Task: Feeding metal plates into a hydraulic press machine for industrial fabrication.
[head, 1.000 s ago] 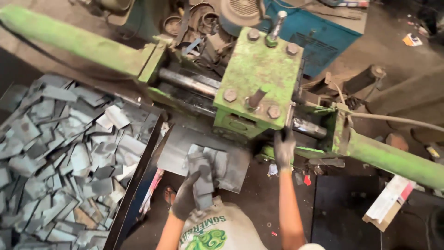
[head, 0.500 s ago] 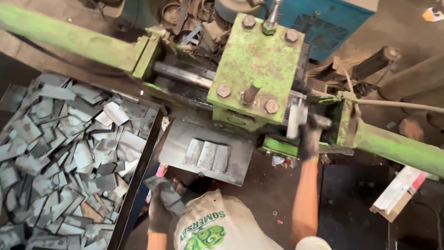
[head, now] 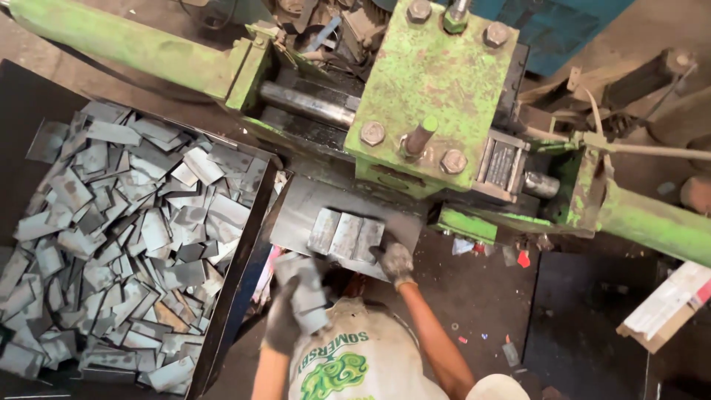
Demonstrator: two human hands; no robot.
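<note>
While our gloved left hand [head: 285, 315] pinches one grey metal blank [head: 305, 290], our right hand [head: 395, 259] presses three blanks [head: 346, 235] on the press plate [head: 296, 215]; bin [head: 235, 285] alongside; feeding step, aligning next

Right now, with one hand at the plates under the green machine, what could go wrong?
1. The right hand rests on the grey metal plates just below the green press head; it could be caught if the head moves.
2. The left hand grips a stack of cut pieces; one could slip and fall.
3. The plate edges look sharp; the gloves may not prevent cuts.
</note>
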